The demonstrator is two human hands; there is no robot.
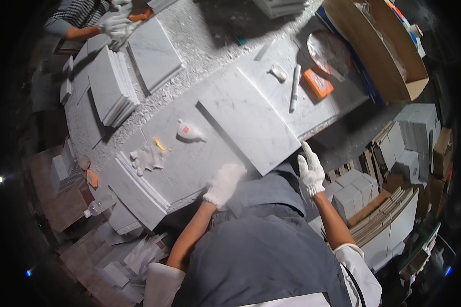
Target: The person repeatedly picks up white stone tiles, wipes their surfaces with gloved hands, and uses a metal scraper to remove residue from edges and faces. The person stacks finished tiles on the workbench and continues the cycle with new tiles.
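Note:
A large pale, grey-veined stone tile (248, 120) lies on the work table (182, 169) in front of me, its near corner over the edge. My right hand (311, 171), in a white knit glove, is beside that corner with its fingers stretched out, holding nothing; whether it touches the tile I cannot tell. My left hand (224, 185), gloved too, is by the tile's near left edge, its fingers smeared by motion. Left of the tile lie a white squeeze bottle (190, 131) with a red mark, a crumpled white glove (147, 157) and a small yellow piece (160, 144).
Stacked tiles (138, 192) stand at the table's left edge. Beyond my tile are a white tube (295, 89), an orange block (317, 83) and a cardboard box (384, 46). Another person's gloved hands (117, 25) work far left. Wrapped tiles (353, 192) stand at right.

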